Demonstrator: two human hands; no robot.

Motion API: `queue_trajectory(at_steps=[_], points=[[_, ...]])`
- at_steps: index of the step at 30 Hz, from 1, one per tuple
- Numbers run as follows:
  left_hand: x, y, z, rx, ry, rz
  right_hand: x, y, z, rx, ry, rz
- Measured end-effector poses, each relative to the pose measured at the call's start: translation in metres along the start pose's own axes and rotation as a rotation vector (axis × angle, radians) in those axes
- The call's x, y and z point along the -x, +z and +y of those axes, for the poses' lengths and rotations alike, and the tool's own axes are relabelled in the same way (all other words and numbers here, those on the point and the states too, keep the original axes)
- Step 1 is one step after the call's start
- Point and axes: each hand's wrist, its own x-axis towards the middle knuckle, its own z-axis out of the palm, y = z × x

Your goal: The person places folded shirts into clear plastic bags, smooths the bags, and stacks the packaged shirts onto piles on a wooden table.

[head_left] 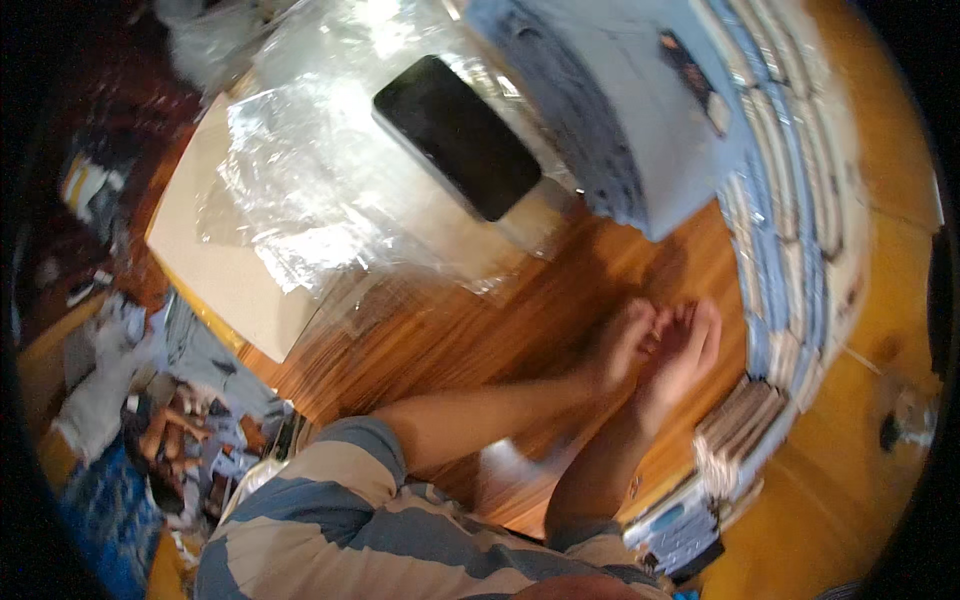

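Note:
My left hand and my right hand are close together over the right part of the wooden table. Their fingers curl in toward each other. Both look somewhat blurred, and anything small between the fingertips cannot be made out. Just beyond them lies folded light-blue clothing with a darker blue folded piece along its left side. A black smartphone rests, dark screen up, on a pile of clear plastic bags to the far left of my hands.
Stacked folded garments in clear plastic curve along the right side. Brown folded pieces sit at their near end. Under the bags is a beige sheet. Clothes and printed packages crowd the lower left. A pale blurred patch shows between my forearms.

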Motion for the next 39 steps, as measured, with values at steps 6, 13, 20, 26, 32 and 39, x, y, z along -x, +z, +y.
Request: queue_trajectory(at_steps=[6, 13, 20, 26, 32, 39], points=[[0.002, -0.014, 0.008, -0.021, -0.137, -0.173, -0.085, 0.094, -0.03, 0.184, 0.348, -0.058], [0.009, -0.003, 0.1, -0.136, -0.158, -0.231, -0.099, 0.116, -0.061, 0.4, 0.373, 0.029], [-0.014, 0.014, 0.138, 0.186, -0.172, -0.412, -0.102, 0.139, -0.076, 0.078, 0.373, -0.039], [-0.046, 0.037, 0.133, 0.48, -0.129, -0.491, -0.091, 0.122, -0.104, 0.28, 0.262, 0.116], [-0.053, 0.012, 0.099, 0.305, 0.194, -0.549, 0.019, 0.02, -0.065, 0.082, 0.19, 0.252], [0.068, -0.058, 0.059, 0.092, -0.083, -0.196, 0.185, -0.123, 0.02, 0.05, 0.263, 0.268]])
